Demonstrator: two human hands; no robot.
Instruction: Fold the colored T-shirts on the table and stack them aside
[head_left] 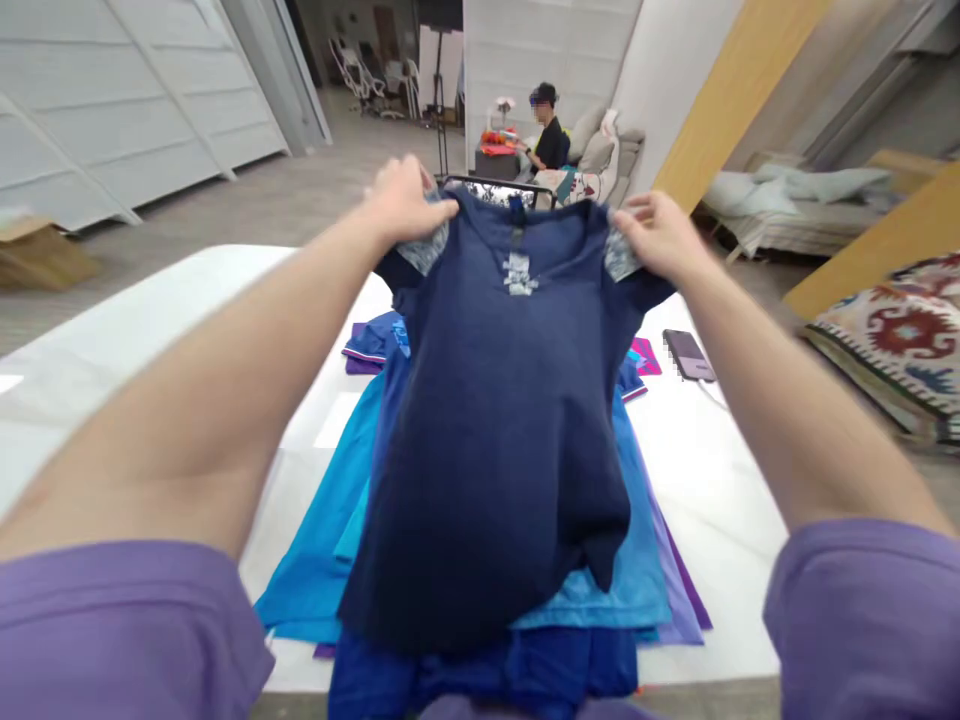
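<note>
I hold a navy blue T-shirt (495, 420) up in front of me by its shoulders, above a white table (135, 340). My left hand (401, 200) is closed on the shirt's left shoulder. My right hand (660, 235) is closed on its right shoulder. The shirt hangs down with its hem resting on a pile of clothes: a turquoise garment (322, 540), a purple one (679, 590) and a darker blue one (487, 680). A white label shows at the shirt's neck.
A dark phone (686, 355) with a cable lies on the table to the right, near a pink item (643, 355). Another person (546, 135) sits far behind by a sofa. A patterned cushion (892, 340) lies at the right, a cardboard box (37, 255) at the left.
</note>
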